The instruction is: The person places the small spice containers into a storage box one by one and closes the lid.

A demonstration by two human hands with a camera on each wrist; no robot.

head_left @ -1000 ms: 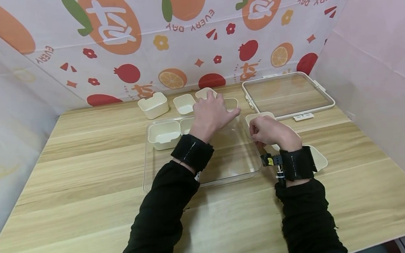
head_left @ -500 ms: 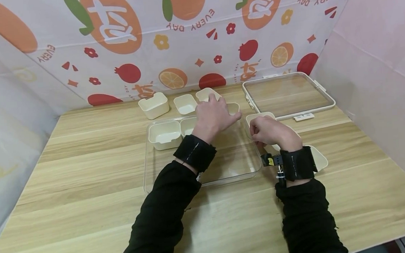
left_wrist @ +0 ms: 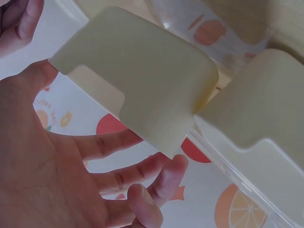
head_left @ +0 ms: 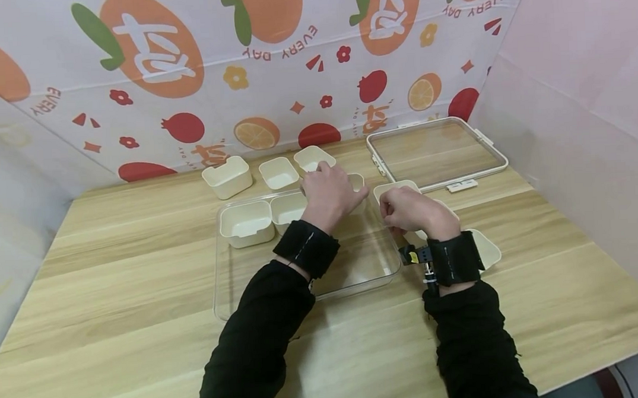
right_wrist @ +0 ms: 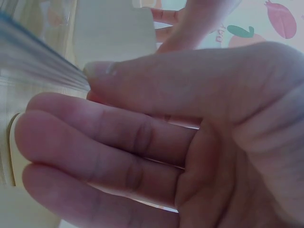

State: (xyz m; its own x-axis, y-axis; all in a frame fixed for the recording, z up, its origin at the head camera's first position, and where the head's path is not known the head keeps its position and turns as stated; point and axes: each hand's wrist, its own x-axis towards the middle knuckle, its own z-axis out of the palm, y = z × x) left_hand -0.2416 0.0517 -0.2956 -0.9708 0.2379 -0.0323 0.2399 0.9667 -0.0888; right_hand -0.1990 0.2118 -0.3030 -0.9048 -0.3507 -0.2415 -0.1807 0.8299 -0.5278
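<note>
In the head view, a clear rectangular tray (head_left: 354,263) lies on the wooden table. My left hand (head_left: 329,192) holds a cream plastic box (head_left: 357,185) at the tray's back right, thumb and fingers spread across its rim. The left wrist view shows this box (left_wrist: 142,66) from below, close beside another cream box (left_wrist: 256,104). Two cream boxes stand in the tray's back row, one at the left corner (head_left: 246,223) and one in the middle (head_left: 287,211). My right hand (head_left: 418,211) pinches the tray's right edge; the right wrist view shows that clear edge (right_wrist: 42,57) between thumb and fingers.
Behind the tray stand three cream boxes: a notched one (head_left: 227,178), a small one (head_left: 279,173) and another (head_left: 315,157). More cream boxes, including one at the far right (head_left: 484,250), sit under and beside my right arm. A clear framed lid (head_left: 440,152) lies back right.
My left hand has lowered the cream box a little at the tray's back right. The right hand keeps its hold on the tray edge. The head view has shifted slightly.
</note>
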